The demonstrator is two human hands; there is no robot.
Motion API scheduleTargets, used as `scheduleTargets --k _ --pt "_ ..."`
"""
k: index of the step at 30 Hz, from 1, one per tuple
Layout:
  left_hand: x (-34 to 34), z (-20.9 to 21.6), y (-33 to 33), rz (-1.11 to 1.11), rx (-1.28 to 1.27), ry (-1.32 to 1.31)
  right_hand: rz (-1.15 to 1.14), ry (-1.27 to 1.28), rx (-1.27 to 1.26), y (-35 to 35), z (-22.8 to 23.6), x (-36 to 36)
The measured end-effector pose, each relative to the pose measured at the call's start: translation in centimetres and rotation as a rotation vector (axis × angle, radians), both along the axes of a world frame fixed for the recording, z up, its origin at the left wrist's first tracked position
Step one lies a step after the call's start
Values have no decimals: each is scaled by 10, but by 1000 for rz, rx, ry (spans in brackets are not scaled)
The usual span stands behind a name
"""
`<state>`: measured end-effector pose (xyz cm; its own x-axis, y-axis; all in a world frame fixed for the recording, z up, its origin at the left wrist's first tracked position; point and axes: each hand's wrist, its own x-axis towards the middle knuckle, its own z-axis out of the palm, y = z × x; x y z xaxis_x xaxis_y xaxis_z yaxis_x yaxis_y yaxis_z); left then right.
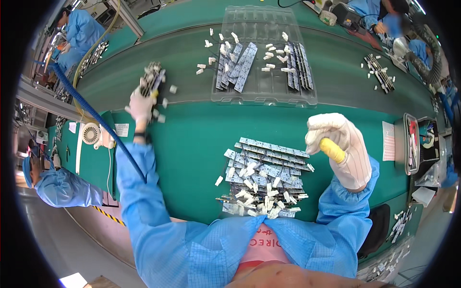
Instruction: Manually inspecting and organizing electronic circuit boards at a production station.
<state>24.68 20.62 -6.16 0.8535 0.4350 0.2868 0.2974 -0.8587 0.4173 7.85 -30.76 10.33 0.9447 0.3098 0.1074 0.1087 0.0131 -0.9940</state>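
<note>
My left hand (140, 106), in a white glove, reaches onto the dark conveyor belt at the left. Its fingers are closed on a bundle of LED circuit board strips (156, 82) with wires and white connectors, smeared by motion. My right hand (340, 149), in a white glove with a yellow finger cot on the thumb, is raised over the green table at the right. Its fingers are loosely curled in, and nothing shows in them. Between my arms lies a pile of LED circuit board strips (273, 145), with many white connectors heaped on its near side.
A clear plastic tray (264, 98) on the conveyor belt (187, 91) holds two groups of strips. More strips (379, 72) lie farther right on the belt. A blue coiled hose (96, 115) hangs by my left arm. A bin (406, 144) stands at right. Co-workers sit around.
</note>
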Motion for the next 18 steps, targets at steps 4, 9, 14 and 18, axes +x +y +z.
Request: scheduleTargets --k 4,9,14,18 --pt "89 -4 30 491 -175 -161 83 6 -70 3 2 -1" --pt "79 55 -54 405 344 -665 211 -146 -459 -21 -23 17" --pt "-17 76 -132 -541 -347 -688 313 -456 -1113 -20 -100 27" --pt "-109 111 -189 -859 -583 -204 365 -375 -1210 -9 -94 28"
